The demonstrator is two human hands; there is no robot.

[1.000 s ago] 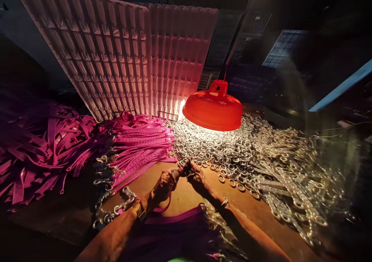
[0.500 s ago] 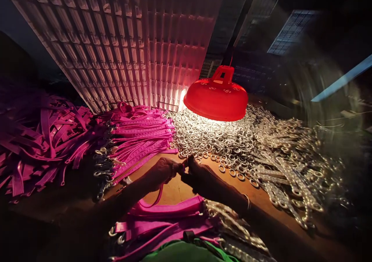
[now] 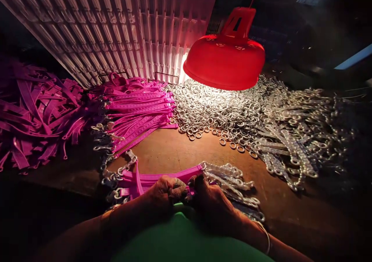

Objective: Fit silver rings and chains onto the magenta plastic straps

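My left hand (image 3: 170, 189) and my right hand (image 3: 207, 196) are close together at the near edge of the table, above the green clothing. Both are closed on a pink strap (image 3: 190, 191), of which a short piece shows between the fingertips; the rest is hidden. Just beyond my hands lies a bundle of pink straps (image 3: 162, 177), with metal clasps (image 3: 116, 194) at its left end and pale chain pieces (image 3: 232, 177) at its right. The fingertips look covered by something dark or knitted.
A red lamp (image 3: 226, 60) hangs over a heap of metal rings (image 3: 215, 111). Pink straps (image 3: 139, 107) lie left of the rings, with a looser pile (image 3: 37, 119) farther left. More chain pieces (image 3: 290, 146) lie right on the brown table (image 3: 180, 149). A ribbed panel (image 3: 116, 29) stands behind.
Both hands have come down and nearer my body, from the middle of the table to its near edge. The view has tilted down. A thin pink strap now lies across the near bundle.
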